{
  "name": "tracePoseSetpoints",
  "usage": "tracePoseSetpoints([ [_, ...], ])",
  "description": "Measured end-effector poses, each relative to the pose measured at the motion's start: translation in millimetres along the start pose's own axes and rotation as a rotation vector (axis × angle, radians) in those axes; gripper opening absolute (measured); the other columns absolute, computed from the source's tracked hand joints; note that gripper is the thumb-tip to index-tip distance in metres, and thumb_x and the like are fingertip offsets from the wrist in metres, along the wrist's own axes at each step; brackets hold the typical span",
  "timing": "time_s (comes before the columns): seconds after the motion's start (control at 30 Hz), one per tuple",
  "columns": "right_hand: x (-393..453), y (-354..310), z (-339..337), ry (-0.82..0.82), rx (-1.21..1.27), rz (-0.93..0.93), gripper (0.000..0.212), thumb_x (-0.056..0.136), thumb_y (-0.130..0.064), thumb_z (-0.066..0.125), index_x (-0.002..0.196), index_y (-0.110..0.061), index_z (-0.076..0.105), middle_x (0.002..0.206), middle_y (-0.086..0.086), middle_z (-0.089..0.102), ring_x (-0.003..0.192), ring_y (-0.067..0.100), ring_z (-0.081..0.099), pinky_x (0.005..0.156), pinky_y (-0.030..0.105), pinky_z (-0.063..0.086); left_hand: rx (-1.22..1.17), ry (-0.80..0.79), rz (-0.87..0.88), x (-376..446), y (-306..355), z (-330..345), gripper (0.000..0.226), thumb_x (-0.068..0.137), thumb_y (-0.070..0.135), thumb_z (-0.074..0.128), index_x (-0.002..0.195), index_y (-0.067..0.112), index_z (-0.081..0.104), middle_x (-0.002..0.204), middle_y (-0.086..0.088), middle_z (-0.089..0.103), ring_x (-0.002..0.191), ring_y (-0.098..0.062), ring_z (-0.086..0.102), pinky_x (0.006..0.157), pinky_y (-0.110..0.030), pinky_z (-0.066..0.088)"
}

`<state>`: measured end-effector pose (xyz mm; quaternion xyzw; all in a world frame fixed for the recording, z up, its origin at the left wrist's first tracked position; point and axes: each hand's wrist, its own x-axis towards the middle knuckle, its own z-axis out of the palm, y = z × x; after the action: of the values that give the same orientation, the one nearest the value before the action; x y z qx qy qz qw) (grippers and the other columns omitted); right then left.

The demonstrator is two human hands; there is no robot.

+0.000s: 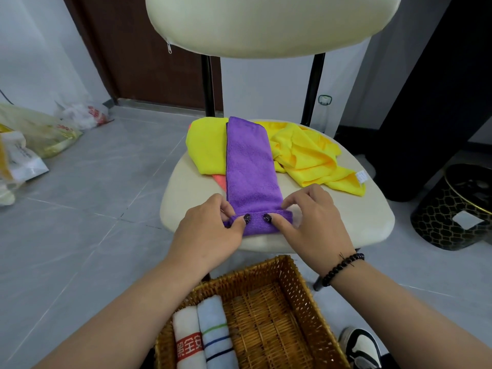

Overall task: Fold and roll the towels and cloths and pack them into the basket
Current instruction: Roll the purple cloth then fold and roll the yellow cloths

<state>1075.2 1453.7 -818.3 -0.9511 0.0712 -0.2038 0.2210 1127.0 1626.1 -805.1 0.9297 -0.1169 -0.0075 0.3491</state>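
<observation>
A purple cloth (250,166), folded into a long strip, lies on the cream chair seat (346,217). Its near end is turned up into a small roll. My left hand (210,233) and my right hand (311,219) both pinch that roll, thumbs on its near side and fingers behind. Beneath the strip lie a yellow cloth (205,145) and a coral cloth (219,181); a crumpled yellow cloth (311,158) lies to its right. Below, the wicker basket (295,278) holds a rolled white towel (186,339) with red print and a rolled pale blue striped towel (215,334).
The chair back (271,25) rises behind the seat on black posts. A black and gold bin (452,209) stands on the floor at the right. Plastic bags (34,134) lie on the grey tiles at the left. A shoe (362,344) shows at the bottom right.
</observation>
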Motion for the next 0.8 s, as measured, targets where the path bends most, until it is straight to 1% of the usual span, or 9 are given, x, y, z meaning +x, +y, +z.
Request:
tracePoseSetpoints([
  [0.1, -2.0, 0.3, 0.6, 0.074, -0.043, -0.269, 0.009, 0.084, -0.021, 0.063, 0.090, -0.016, 0.067, 0.092, 0.003, 0.057, 0.084, 0.024, 0.055, 0.066, 0.041, 0.048, 0.093, 0.047, 0.088, -0.9, 1.2, -1.3, 0.020, 0.079, 0.043, 0.066, 0.079, 0.026, 0.054, 0.075, 0.012, 0.058, 0.084, -0.014, 0.055, 0.075, -0.036, 0.048],
  [0.23, -8.0, -0.4, 1.5, 0.101, -0.222, -0.472, 0.028, 0.083, -0.014, 0.044, 0.094, -0.013, 0.070, 0.090, 0.004, 0.060, 0.078, 0.027, 0.057, 0.063, 0.036, 0.045, 0.209, 0.110, 0.255, 3.3, -1.7, -0.9, 0.015, 0.081, 0.035, 0.066, 0.087, 0.027, 0.057, 0.090, 0.007, 0.054, 0.092, -0.018, 0.051, 0.078, -0.039, 0.046],
  [0.3, -9.9, 1.2, 1.4, 0.090, -0.233, -0.479, 0.030, 0.081, -0.016, 0.045, 0.096, -0.012, 0.070, 0.092, 0.004, 0.061, 0.080, 0.027, 0.058, 0.066, 0.037, 0.044, 0.247, 0.134, 0.384, 4.3, -2.5, 0.5, 0.010, 0.081, 0.025, 0.063, 0.091, 0.025, 0.062, 0.093, 0.005, 0.055, 0.091, -0.021, 0.053, 0.074, -0.041, 0.046],
  [0.37, -10.5, 3.4, -0.2, 0.062, -0.212, -0.468, 0.029, 0.080, -0.020, 0.049, 0.098, -0.012, 0.069, 0.094, 0.003, 0.062, 0.083, 0.026, 0.059, 0.068, 0.037, 0.045, 0.315, 0.134, 0.514, 2.1, -1.9, 2.6, 0.017, 0.078, 0.019, 0.054, 0.090, 0.024, 0.067, 0.089, 0.005, 0.058, 0.085, -0.023, 0.057, 0.066, -0.041, 0.046],
  [0.47, -9.8, 7.4, -0.7, 0.021, -0.208, -0.461, 0.029, 0.079, -0.028, 0.056, 0.101, -0.013, 0.068, 0.097, 0.002, 0.062, 0.086, 0.025, 0.059, 0.069, 0.036, 0.046, 0.398, 0.112, 0.618, 0.3, -1.9, 3.3, 0.028, 0.074, 0.021, 0.048, 0.091, 0.022, 0.070, 0.086, 0.004, 0.059, 0.080, -0.024, 0.058, 0.063, -0.040, 0.045],
  [0.57, -5.4, 9.4, 0.3, 0.009, -0.214, -0.459, 0.031, 0.081, -0.032, 0.052, 0.101, -0.014, 0.067, 0.096, 0.002, 0.063, 0.086, 0.025, 0.060, 0.069, 0.036, 0.048, 0.415, 0.072, 0.614, 0.7, -2.9, 0.5, 0.034, 0.068, 0.029, 0.054, 0.096, 0.020, 0.071, 0.090, 0.003, 0.060, 0.084, -0.023, 0.058, 0.068, -0.040, 0.046],
  [0.67, -2.4, 9.3, 2.9, -0.024, -0.243, -0.451, 0.031, 0.081, -0.033, 0.052, 0.101, -0.014, 0.066, 0.101, 0.003, 0.063, 0.092, 0.026, 0.061, 0.071, 0.038, 0.051, 0.461, 0.027, 0.648, 0.1, -5.6, 2.4, 0.041, 0.067, 0.033, 0.058, 0.104, 0.016, 0.068, 0.109, -0.002, 0.059, 0.100, -0.023, 0.056, 0.077, -0.039, 0.044],
  [0.73, -2.7, 9.6, 6.8, -0.046, -0.259, -0.452, 0.027, 0.080, -0.029, 0.062, 0.102, -0.013, 0.064, 0.109, 0.005, 0.063, 0.102, 0.026, 0.060, 0.078, 0.038, 0.052, 0.465, 0.003, 0.672, 0.6, -7.9, 4.3, 0.039, 0.070, 0.030, 0.056, 0.104, 0.014, 0.066, 0.122, -0.005, 0.058, 0.112, -0.022, 0.053, 0.087, -0.036, 0.040],
  [0.8, -3.0, 10.4, 9.5, -0.068, -0.242, -0.463, 0.029, 0.076, -0.022, 0.072, 0.102, -0.012, 0.064, 0.112, 0.006, 0.064, 0.108, 0.025, 0.060, 0.086, 0.036, 0.051, 0.478, -0.019, 0.688, 2.0, -10.6, 5.3, 0.037, 0.075, 0.029, 0.051, 0.106, 0.014, 0.064, 0.125, -0.005, 0.059, 0.117, -0.019, 0.054, 0.094, -0.035, 0.038],
])
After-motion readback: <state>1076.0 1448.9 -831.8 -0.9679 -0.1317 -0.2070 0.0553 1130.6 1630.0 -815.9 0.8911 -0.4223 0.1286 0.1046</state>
